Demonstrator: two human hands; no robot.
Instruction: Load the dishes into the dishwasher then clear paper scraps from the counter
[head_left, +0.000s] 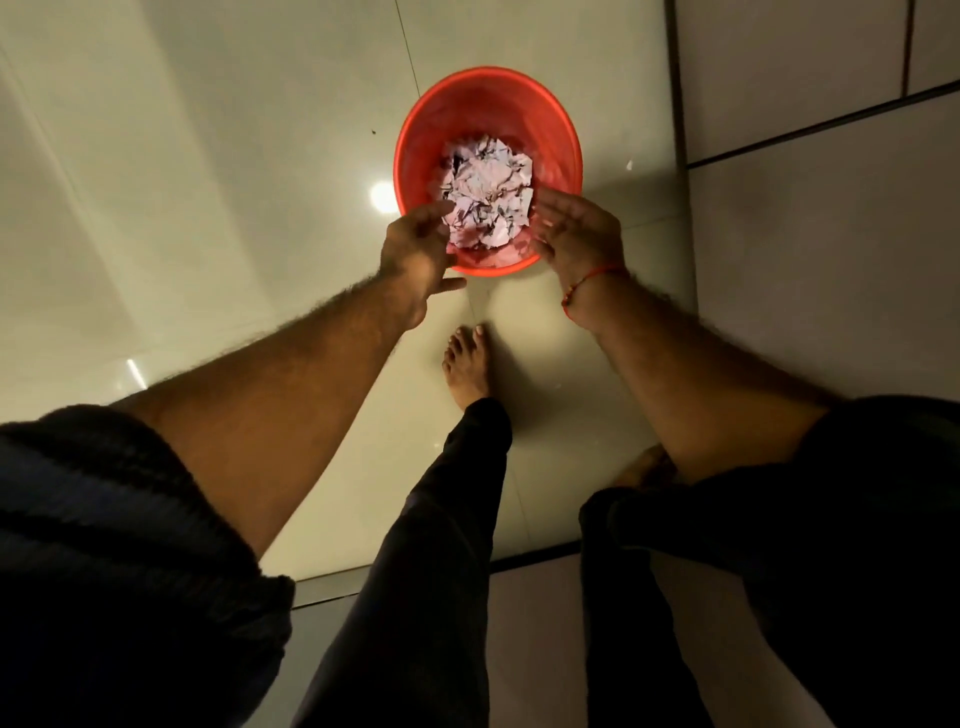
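A red plastic bucket (483, 98) stands on the glossy tiled floor in front of me. A heap of white torn paper scraps (488, 192) is inside it, between my two hands. My left hand (415, 249) hovers over the bucket's near left rim, fingers relaxed and spread, holding nothing. My right hand (576, 234) hovers over the near right rim, palm turned inward, fingers straight, with a red thread on the wrist. Whether the scraps are falling or lying still I cannot tell.
My bare foot (467, 364) stands just behind the bucket. Pale floor tiles (208, 208) stretch to the left. A dark grout band (675, 78) and a wall or cabinet face lie to the right. A tiny scrap (629, 165) lies on the floor right of the bucket.
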